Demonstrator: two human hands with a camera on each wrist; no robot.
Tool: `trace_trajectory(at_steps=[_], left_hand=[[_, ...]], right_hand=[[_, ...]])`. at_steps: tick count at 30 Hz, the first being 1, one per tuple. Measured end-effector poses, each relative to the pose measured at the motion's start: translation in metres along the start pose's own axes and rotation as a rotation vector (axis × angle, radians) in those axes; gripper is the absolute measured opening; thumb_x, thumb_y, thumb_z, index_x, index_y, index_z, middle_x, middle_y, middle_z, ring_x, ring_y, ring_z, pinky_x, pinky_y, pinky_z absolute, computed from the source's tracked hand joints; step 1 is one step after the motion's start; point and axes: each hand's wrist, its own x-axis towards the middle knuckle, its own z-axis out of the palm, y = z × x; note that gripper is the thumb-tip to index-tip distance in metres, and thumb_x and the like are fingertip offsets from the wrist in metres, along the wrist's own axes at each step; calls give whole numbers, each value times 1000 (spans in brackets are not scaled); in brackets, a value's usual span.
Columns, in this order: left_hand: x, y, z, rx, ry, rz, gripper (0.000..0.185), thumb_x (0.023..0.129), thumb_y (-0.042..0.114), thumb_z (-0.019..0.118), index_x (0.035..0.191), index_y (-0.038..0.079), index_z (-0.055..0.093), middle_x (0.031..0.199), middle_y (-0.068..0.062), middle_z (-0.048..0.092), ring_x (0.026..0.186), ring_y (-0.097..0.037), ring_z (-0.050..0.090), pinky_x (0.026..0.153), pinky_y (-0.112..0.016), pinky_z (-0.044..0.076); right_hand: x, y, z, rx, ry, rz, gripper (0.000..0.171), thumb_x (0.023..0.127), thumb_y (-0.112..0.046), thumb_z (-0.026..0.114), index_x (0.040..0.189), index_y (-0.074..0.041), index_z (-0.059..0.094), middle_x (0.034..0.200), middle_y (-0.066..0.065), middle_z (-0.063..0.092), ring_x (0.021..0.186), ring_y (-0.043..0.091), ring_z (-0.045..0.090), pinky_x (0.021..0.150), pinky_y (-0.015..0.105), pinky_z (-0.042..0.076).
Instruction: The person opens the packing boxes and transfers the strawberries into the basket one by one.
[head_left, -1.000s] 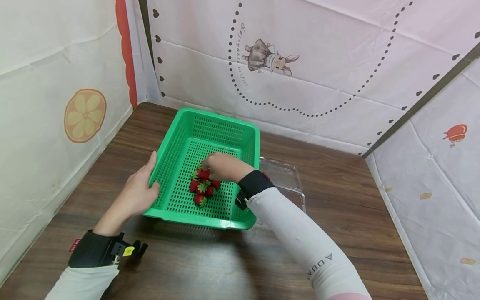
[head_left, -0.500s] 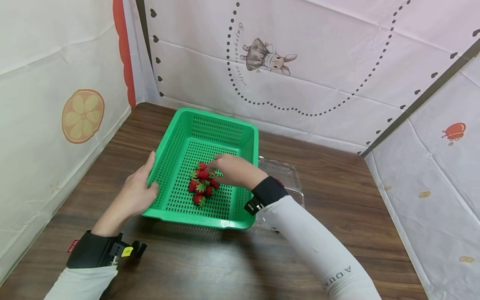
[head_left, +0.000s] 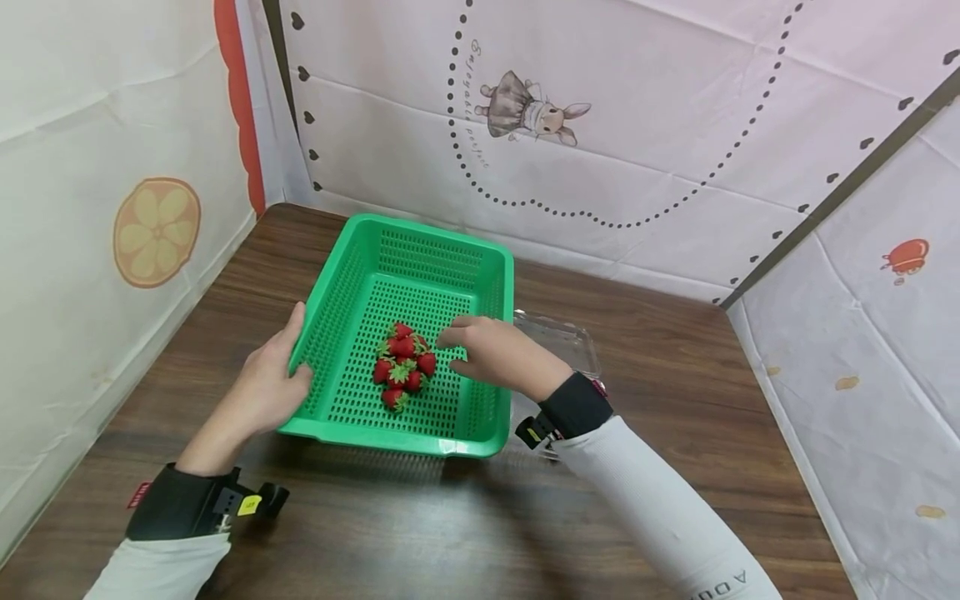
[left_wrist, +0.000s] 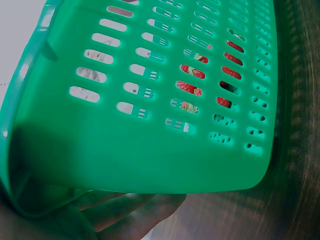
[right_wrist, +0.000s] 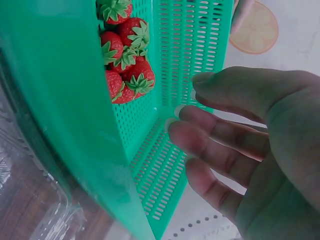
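While the left hand [head_left: 266, 387] grips the near-left rim of the green basket [head_left: 352, 250], thumb over the edge and fingers curled beneath the wall as the left wrist view shows, the right hand [head_left: 498, 357] hovers inside the basket with its grip loose and apart, holding nothing. Its fingers [right_wrist: 210, 145] are relaxed and slightly bent, close to the mesh floor but clear of the fruit. A small heap of strawberries [head_left: 403, 365] lies on the basket floor, left of centre, just beside those fingertips and apart from them. The basket sits on the dark wooden bench [head_left: 420, 525], its near-left corner seemingly lifted a little by the left hand.

Judging from how things lie, the fruit is already in the basket: a clear plastic clamshell box [head_left: 562, 342] stands touching the basket's right wall, and no berry can be seen in the part that shows, though the right forearm hides some of it. What seems left is whatever handling of the basket or the berries the hands take up; from these views that cannot be told. Printed cloth panels [head_left: 675, 125] wall in the bench on three sides.
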Motion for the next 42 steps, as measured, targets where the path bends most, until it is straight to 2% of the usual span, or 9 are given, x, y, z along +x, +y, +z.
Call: trace_trajectory(at_steps=[5,13,20,23,29,37,42], left_hand=[[1,0,1,3,0,-2,81,95,1,40,153,17,-14,160,-25,3,143,-51,15,107,-68,23],[2,0,3,1,7,9,81,94,0,40,154,17,-14,160,-26,4,142,-51,15,107,-69,23],[3,1,4,-5,1,11,81,95,0,40,154,18,-14,160,-25,2,143,-51,14,107,-69,22],[3,1,4,2,4,10,81,95,1,40,154,18,-14,160,-26,3,142,-52,13,107,-69,22],[4,0,4,18,6,-4,81,95,1,40,154,18,-14,160,-27,3,142,-53,13,106,-70,21],[5,-1,4,24,4,-6,80,96,3,40,154,18,-13,160,-27,3,141,-54,15,105,-71,22],[5,-2,5,28,8,-7,80,96,3,39,154,18,-14,159,-28,3,141,-54,14,105,-71,22]], right_hand=[[-13,0,-1,-2,51,-1,28,90,-15,67,118,-10,68,117,6,66,103,17,64,84,30,53],[-40,6,0,65,90,64,27,90,-15,68,116,-10,68,112,5,66,94,18,66,79,29,53],[-70,18,3,37,193,58,23,88,-14,70,111,-10,70,106,4,67,77,10,63,69,22,51],[-82,24,4,25,214,71,22,86,-12,71,108,-9,71,100,2,66,75,8,60,67,22,50],[-100,33,7,8,182,123,21,87,-15,71,108,-12,71,98,0,64,78,8,60,69,23,51],[-118,47,15,7,151,176,23,87,-14,71,109,-11,69,104,5,66,81,13,64,70,27,53],[-128,55,22,56,97,256,21,86,-13,71,106,-10,68,103,7,66,80,13,65,71,28,54]])
